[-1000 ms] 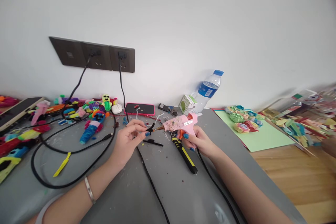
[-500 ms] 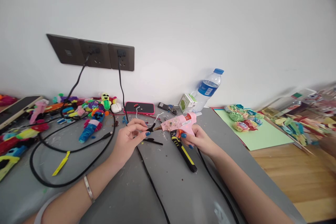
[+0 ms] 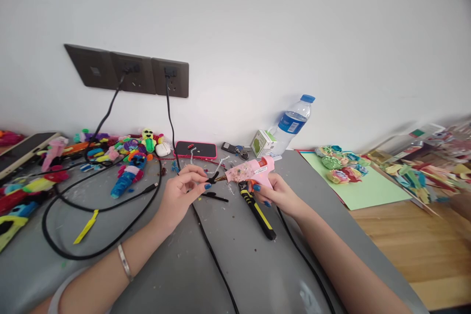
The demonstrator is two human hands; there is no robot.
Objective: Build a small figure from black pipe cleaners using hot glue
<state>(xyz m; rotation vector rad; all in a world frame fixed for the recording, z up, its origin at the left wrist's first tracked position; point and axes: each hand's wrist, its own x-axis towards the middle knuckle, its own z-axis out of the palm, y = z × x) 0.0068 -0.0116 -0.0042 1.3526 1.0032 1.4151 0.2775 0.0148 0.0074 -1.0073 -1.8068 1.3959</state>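
Note:
My right hand is closed round the handle of a pink glue gun, a finger at its orange trigger. The gun's metal nozzle points left and meets a small black fuzzy piece, which looks like pipe cleaner. My left hand pinches that piece between thumb and fingers; part of it is hidden by the fingertips. Below the gun lies a tool with black and yellow handles, its head partly covered. Another black strip rests on the grey table just under my left fingertips.
Black cables loop at the left, beside colourful pipe-cleaner figures. A pink-edged phone, a small box and a water bottle stand or lie near the wall. Green paper carries crumpled paper flowers at right.
Both hands stay almost where they were, nozzle still at the black piece. The whole view has shifted very slightly.

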